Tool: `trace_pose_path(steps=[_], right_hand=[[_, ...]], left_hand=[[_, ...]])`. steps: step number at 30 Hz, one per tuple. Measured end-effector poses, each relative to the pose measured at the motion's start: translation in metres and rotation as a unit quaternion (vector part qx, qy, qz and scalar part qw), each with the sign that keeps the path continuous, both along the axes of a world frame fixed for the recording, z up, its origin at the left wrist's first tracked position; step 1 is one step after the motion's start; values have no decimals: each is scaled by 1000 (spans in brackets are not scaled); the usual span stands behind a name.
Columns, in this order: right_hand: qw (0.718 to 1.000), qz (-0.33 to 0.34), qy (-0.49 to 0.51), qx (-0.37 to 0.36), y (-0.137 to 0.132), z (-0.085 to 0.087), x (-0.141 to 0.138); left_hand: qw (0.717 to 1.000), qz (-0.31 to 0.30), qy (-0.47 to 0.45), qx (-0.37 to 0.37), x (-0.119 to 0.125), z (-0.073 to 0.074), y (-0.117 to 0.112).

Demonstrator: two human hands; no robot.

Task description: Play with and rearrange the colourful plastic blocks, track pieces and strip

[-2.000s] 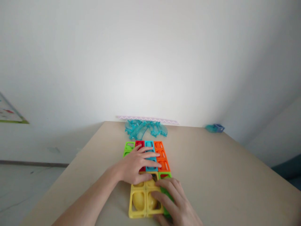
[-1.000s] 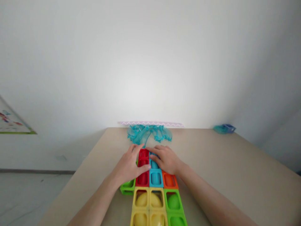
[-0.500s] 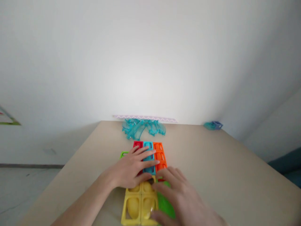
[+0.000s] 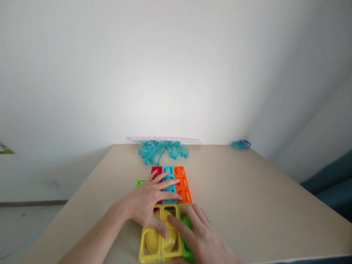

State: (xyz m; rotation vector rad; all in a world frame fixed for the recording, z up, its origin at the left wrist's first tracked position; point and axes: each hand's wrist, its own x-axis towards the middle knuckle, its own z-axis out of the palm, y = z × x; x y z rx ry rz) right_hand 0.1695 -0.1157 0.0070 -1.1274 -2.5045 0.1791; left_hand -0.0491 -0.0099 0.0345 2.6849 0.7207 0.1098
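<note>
My left hand (image 4: 148,200) is spread flat over a row of joined plastic frame blocks. Under its fingers lie a red block (image 4: 156,170), a light-blue block (image 4: 168,185) and an orange block (image 4: 182,181). Its thumb rests on the yellow blocks (image 4: 150,258), which have rounded yellow bulges inside. A green block (image 4: 187,222) lies against their right side, partly hidden by my right hand (image 4: 200,233). That hand's fingers curve over the green block, and the index finger reaches onto the yellow one. Another green block (image 4: 140,182) shows left of the red one.
Translucent teal plastic pieces (image 4: 162,150) lie at the table's back edge, near a pale pink wavy strip (image 4: 165,139) by the wall. A small blue-and-teal object (image 4: 241,145) sits at the back right corner. Dark blue fabric (image 4: 330,179) hangs right of the table (image 4: 247,205).
My right hand has moved slightly left and the green block now lies straight beside the yellow blocks. My left thumb has slid down over the yellow blocks. The view has shifted slightly.
</note>
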Motion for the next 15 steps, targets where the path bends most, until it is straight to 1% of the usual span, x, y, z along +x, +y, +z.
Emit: trace_pose_path(steps=[2, 5, 7, 9, 12, 13, 15], right_hand=[[1000, -11, 16, -4, 1, -2, -5], [998, -15, 58, 13, 0, -12, -4], [996, 1, 85, 39, -2, -21, 3], [994, 21, 92, 63, -3, -26, 13], [992, 38, 72, 99, -5, -26, 22], [991, 33, 65, 116, -6, -25, 21], [984, -3, 62, 167, -11, -27, 13]], left_hand=[[1000, 2, -7, 0, 0, 0, 1], [1000, 4, -6, 0, 0, 1, 1], [1000, 5, -2, -2, 0, 2, 0], [1000, 4, 0, -3, 0, 3, 0], [1000, 3, -6, -1, -1, 3, 0], [1000, 3, -11, 1, -1, 2, 1], [1000, 5, -20, 6, -2, -1, 1]])
